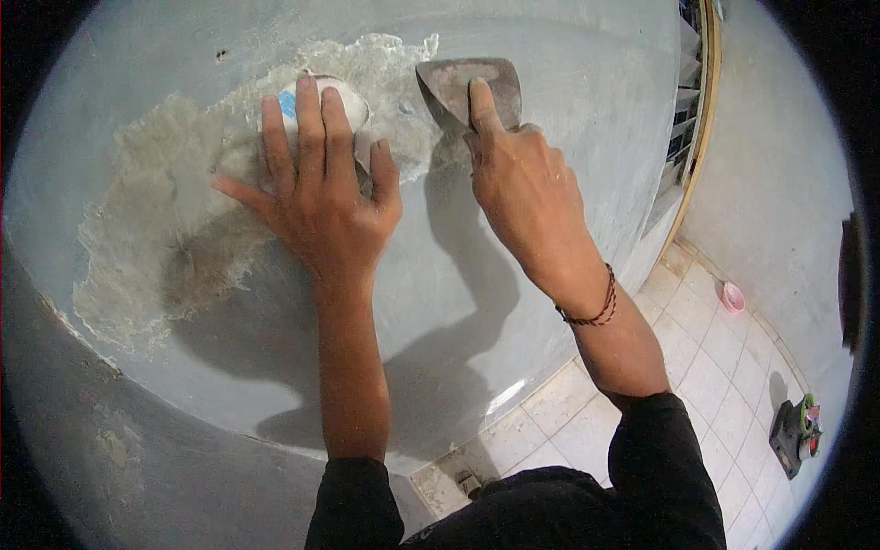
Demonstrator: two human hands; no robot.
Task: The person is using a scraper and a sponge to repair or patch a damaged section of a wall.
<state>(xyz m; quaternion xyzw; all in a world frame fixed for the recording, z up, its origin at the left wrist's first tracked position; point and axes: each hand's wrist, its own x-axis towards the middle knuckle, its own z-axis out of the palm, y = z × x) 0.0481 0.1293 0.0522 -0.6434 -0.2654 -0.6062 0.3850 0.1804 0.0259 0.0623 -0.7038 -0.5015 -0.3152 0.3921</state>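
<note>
My right hand (530, 183) is wrapped round a wide metal putty knife (451, 84), with the index finger stretched along its blade. The blade is held at the grey wall (550, 46), right of a rough stripped patch (151, 202); its handle is hidden in my grip. My left hand (332, 202) lies with spread fingers over a round whitish piece (354, 99) on the patch. A bit of blue shows on that piece under the fingers, which cover much of it, so its kind is unclear. A dark braided bracelet (600, 312) circles my right wrist.
A louvred window (683, 119) with a wooden frame stands on the right. Pale floor tiles (724, 357) lie below, with a pink bowl (732, 297) near the far wall. At lower right sits a dark stand (786, 438) bearing green and red items.
</note>
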